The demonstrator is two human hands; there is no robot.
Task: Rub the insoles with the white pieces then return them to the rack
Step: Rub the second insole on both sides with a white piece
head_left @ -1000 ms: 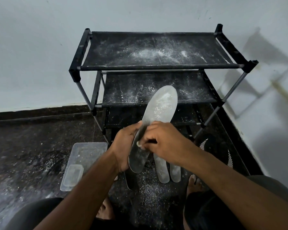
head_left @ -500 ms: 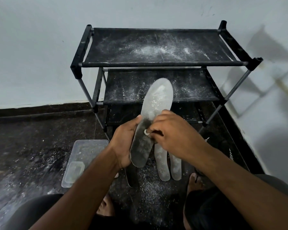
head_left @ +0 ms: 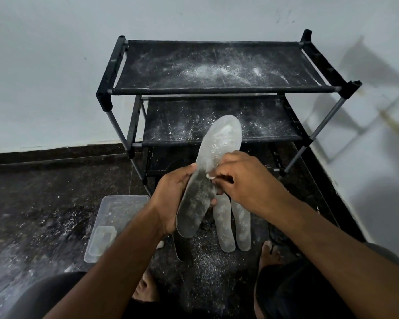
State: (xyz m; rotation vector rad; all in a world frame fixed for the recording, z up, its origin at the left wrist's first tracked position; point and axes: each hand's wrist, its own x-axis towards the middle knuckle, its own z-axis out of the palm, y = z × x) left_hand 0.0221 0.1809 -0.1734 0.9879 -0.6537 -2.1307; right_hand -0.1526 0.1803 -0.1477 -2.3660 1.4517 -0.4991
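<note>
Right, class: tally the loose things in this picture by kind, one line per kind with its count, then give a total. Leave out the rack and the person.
Grey foam insoles: 4: one held, two pale ones on the floor, one dark one partly hidden
Small white rubbing pieces: 2: one pinched, one on the floor
Clear plastic tubs: 1
Clear plastic lids: 1
Total: 8

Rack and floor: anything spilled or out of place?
Yes. White powder is scattered over the rack top shelf, its middle shelf and the dark floor. Two pale insoles lie on the floor, not on the rack. The left hand holds another insole; the right hand pinches a white piece against it.
</note>
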